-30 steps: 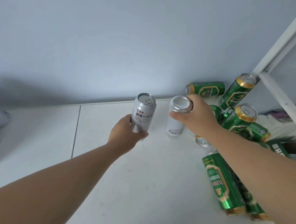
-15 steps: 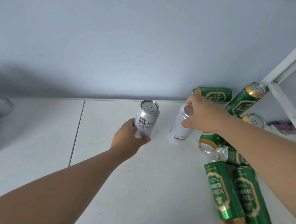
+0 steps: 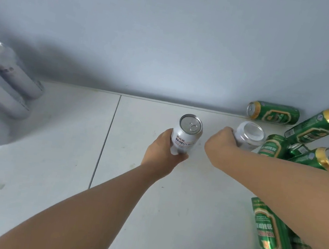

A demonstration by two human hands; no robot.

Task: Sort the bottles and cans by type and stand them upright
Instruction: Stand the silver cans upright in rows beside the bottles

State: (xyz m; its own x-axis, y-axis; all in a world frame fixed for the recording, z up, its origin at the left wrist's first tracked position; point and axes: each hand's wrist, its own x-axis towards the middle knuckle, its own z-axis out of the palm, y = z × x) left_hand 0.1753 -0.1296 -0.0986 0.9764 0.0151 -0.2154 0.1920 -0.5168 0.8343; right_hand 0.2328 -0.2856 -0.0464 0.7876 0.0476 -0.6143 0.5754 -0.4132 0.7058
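open tabletop [image 3: 44, 170] centre, green cans [image 3: 270, 238] crowd right

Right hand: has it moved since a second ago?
Yes. Against the green can lying by the wall, the right hand has shifted left, from the silver can's top to gripping its left side.

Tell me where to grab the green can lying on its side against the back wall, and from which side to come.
Take the green can around the middle of its body, coming from above and the front. It lies on its side with its long axis along the wall, so the rear is blocked, and its rounded flank faces up. Its lid end points left.
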